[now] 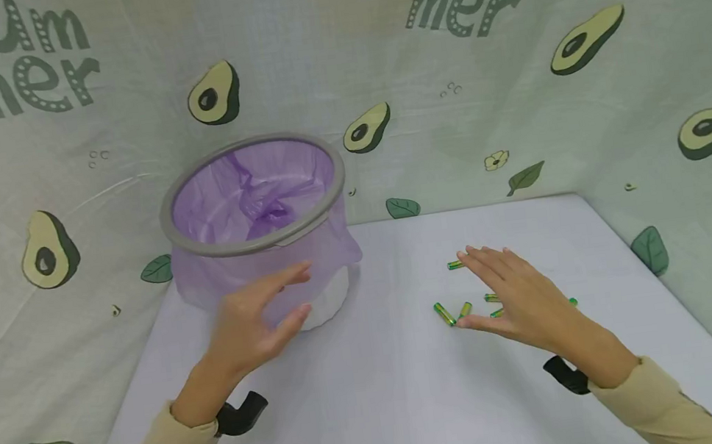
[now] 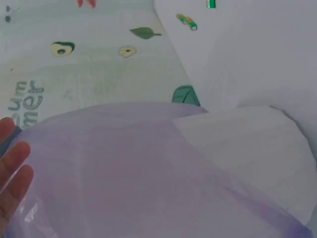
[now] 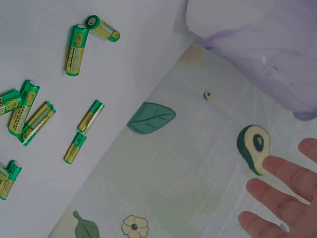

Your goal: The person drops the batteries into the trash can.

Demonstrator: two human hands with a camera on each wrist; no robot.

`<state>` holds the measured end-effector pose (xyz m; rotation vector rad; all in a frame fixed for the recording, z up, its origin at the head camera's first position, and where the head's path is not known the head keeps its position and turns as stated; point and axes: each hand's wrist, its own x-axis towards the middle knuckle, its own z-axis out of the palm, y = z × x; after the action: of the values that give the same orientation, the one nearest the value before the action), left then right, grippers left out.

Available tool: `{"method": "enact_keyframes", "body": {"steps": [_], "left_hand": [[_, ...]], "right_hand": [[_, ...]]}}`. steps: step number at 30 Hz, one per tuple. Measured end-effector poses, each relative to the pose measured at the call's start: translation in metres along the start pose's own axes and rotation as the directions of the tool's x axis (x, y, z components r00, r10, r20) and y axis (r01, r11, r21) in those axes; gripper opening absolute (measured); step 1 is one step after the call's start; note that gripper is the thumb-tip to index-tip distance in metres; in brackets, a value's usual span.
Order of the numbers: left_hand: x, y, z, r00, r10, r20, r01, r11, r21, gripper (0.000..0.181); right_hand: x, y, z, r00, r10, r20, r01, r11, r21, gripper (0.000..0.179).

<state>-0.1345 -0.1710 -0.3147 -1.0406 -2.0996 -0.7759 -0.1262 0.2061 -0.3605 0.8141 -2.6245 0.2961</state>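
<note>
My left hand [image 1: 245,324] hovers in front of a white bin [image 1: 332,299] lined with a purple plastic bag [image 1: 269,277]. Its thumb and fingers are spread, with nothing between them. Whether the fingertips touch the bag cannot be told; the left wrist view shows them beside it. On the right, my right hand [image 1: 525,297] is held above several small green-and-gold batteries [image 1: 444,314], fingers extended and holding nothing. It hides part of the group in the head view. More of these batteries [image 3: 77,49] show in the right wrist view, lying loose, some touching each other.
A grey ring [image 1: 259,245] holds the bag around the bin's mouth. The bin stands at the back left of the white table [image 1: 392,410]. A cloth [image 1: 279,31] printed with avocados and leaves hangs behind and along the sides.
</note>
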Motion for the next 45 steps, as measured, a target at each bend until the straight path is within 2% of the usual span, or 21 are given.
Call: {"method": "enact_keyframes", "body": {"steps": [2, 4, 6, 8, 10, 13, 15, 18, 20, 22, 25, 27, 30, 32, 33, 34, 36, 39, 41, 43, 45], "left_hand": [[0.001, -0.004, -0.008, 0.995, 0.018, -0.099, -0.023, 0.999, -0.045, 0.043], [0.002, -0.008, -0.016, 0.980, 0.006, -0.198, -0.027, 0.994, -0.104, 0.039], [0.003, -0.012, -0.024, 0.955, -0.039, -0.293, -0.014, 0.984, -0.179, 0.033], [0.004, -0.016, -0.033, 0.922, -0.117, -0.370, 0.025, 0.969, -0.244, 0.027], [0.006, -0.020, -0.043, 0.884, -0.209, -0.418, 0.077, 0.948, -0.310, 0.021], [0.009, -0.028, -0.056, 0.814, -0.355, -0.460, 0.124, 0.880, -0.458, 0.016], [0.011, -0.034, -0.064, 0.763, -0.427, -0.484, 0.138, 0.841, -0.524, 0.015], [0.013, -0.045, -0.072, 0.686, -0.516, -0.512, 0.194, 0.809, -0.555, 0.015], [0.013, -0.051, -0.075, 0.642, -0.570, -0.513, 0.292, 0.800, -0.524, 0.015], [0.013, -0.056, -0.078, 0.599, -0.627, -0.498, 0.401, 0.774, -0.491, 0.018], [0.013, -0.063, -0.082, 0.538, -0.712, -0.451, 0.540, 0.702, -0.464, 0.025], [0.013, -0.066, -0.084, 0.491, -0.774, -0.400, 0.607, 0.633, -0.480, 0.028], [0.011, -0.071, -0.085, 0.416, -0.856, -0.306, 0.652, 0.515, -0.556, 0.030], [0.009, -0.075, -0.086, 0.377, -0.894, -0.240, 0.656, 0.441, -0.613, 0.029], [0.008, -0.077, -0.087, 0.368, -0.907, -0.204, 0.648, 0.408, -0.644, 0.029], [0.006, -0.078, -0.087, 0.368, -0.915, -0.164, 0.631, 0.375, -0.679, 0.030], [0.003, -0.081, -0.088, 0.383, -0.921, -0.072, 0.581, 0.301, -0.756, 0.034], [-0.001, -0.084, -0.090, 0.416, -0.906, 0.076, 0.464, 0.140, -0.874, 0.036], [-0.002, -0.086, -0.090, 0.423, -0.894, 0.150, 0.400, 0.036, -0.916, 0.033], [-0.002, -0.088, -0.090, 0.425, -0.883, 0.200, 0.354, -0.041, -0.934, 0.027], [-0.002, -0.089, -0.090, 0.432, -0.871, 0.233, 0.317, -0.096, -0.944, 0.025]], "right_hand": [[-0.002, 0.003, -0.002, 1.000, 0.025, -0.006, -0.025, 1.000, 0.011, 0.089], [-0.004, 0.005, -0.004, 0.999, 0.052, -0.011, -0.052, 0.998, 0.023, 0.088], [-0.006, 0.008, -0.007, 0.997, 0.081, -0.010, -0.081, 0.996, 0.044, 0.087], [-0.007, 0.010, -0.008, 0.994, 0.108, -0.006, -0.108, 0.992, 0.061, 0.087], [-0.009, 0.012, -0.010, 0.990, 0.138, 0.007, -0.138, 0.987, 0.079, 0.086], [-0.012, 0.016, -0.012, 0.983, 0.182, 0.025, -0.183, 0.979, 0.090, 0.086], [-0.013, 0.018, -0.014, 0.978, 0.207, 0.035, -0.210, 0.973, 0.097, 0.086], [-0.016, 0.021, -0.015, 0.971, 0.237, 0.037, -0.240, 0.965, 0.106, 0.085], [-0.018, 0.024, -0.015, 0.967, 0.253, 0.036, -0.255, 0.960, 0.111, 0.084], [-0.021, 0.028, -0.016, 0.963, 0.269, 0.033, -0.271, 0.956, 0.111, 0.084], [-0.025, 0.033, -0.015, 0.956, 0.293, 0.034, -0.295, 0.948, 0.121, 0.083], [-0.027, 0.038, -0.013, 0.950, 0.310, 0.032, -0.312, 0.940, 0.135, 0.081], [-0.031, 0.044, -0.011, 0.938, 0.344, 0.043, -0.346, 0.923, 0.167, 0.078], [-0.034, 0.049, -0.010, 0.928, 0.368, 0.058, -0.372, 0.911, 0.178, 0.076], [-0.035, 0.051, -0.009, 0.923, 0.380, 0.067, -0.386, 0.905, 0.180, 0.076], [-0.036, 0.053, -0.009, 0.918, 0.389, 0.074, -0.396, 0.900, 0.184, 0.075], [-0.039, 0.056, -0.009, 0.909, 0.408, 0.087, -0.417, 0.890, 0.185, 0.076], [-0.043, 0.062, -0.007, 0.899, 0.429, 0.093, -0.439, 0.877, 0.196, 0.075], [-0.046, 0.065, -0.005, 0.895, 0.437, 0.095, -0.447, 0.872, 0.200, 0.073], [-0.049, 0.068, -0.002, 0.892, 0.442, 0.093, -0.452, 0.868, 0.205, 0.071], [-0.052, 0.071, 0.001, 0.889, 0.449, 0.092, -0.458, 0.866, 0.201, 0.069]]}}
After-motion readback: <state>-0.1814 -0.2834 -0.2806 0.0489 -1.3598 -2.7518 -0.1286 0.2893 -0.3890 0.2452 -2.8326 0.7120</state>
